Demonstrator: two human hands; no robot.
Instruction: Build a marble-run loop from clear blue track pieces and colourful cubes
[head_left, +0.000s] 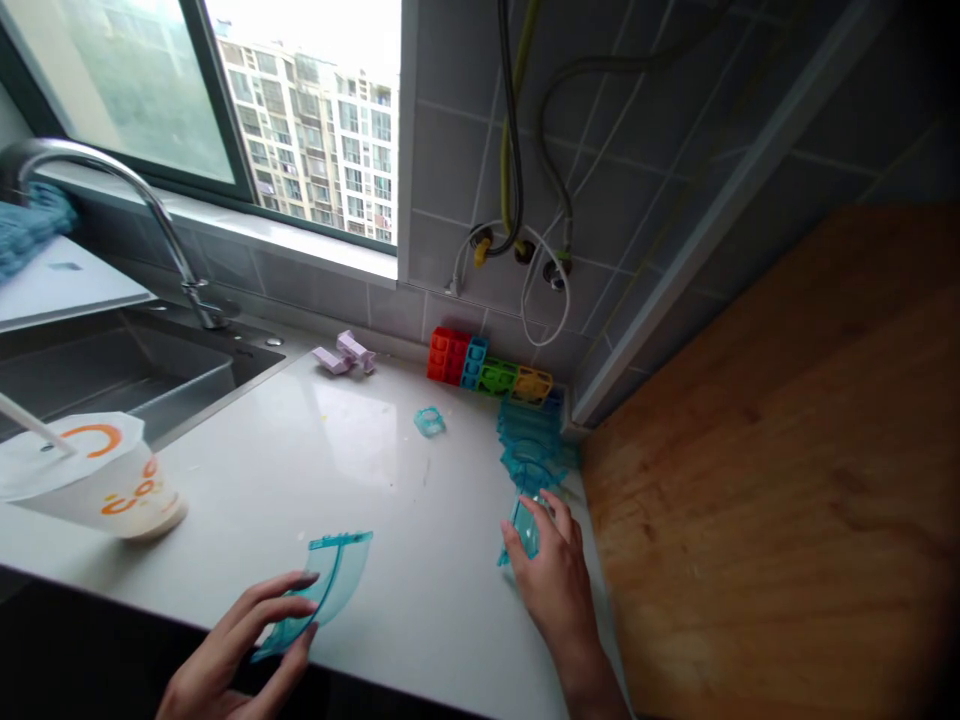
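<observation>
Over the near edge of a glossy white counter (pixel 420 600), a curved, translucent teal panel (pixel 346 575) slanted lengthwise away and rightward, pinched between the left hand's (pixel 240 640) fingers and thumb. The right hand (pixel 555 570) clasped a teal piece (pixel 527 522) near clustered teal parts (pixel 529 435). Far left, a lidded cup (pixel 97 490) held a straw (pixel 34 422).

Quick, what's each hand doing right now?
Left hand: closed on a curved teal piece, pinched between fingers and thumb.
Right hand: fingers curled at another teal piece; gripping or just touching, I can't tell.
</observation>
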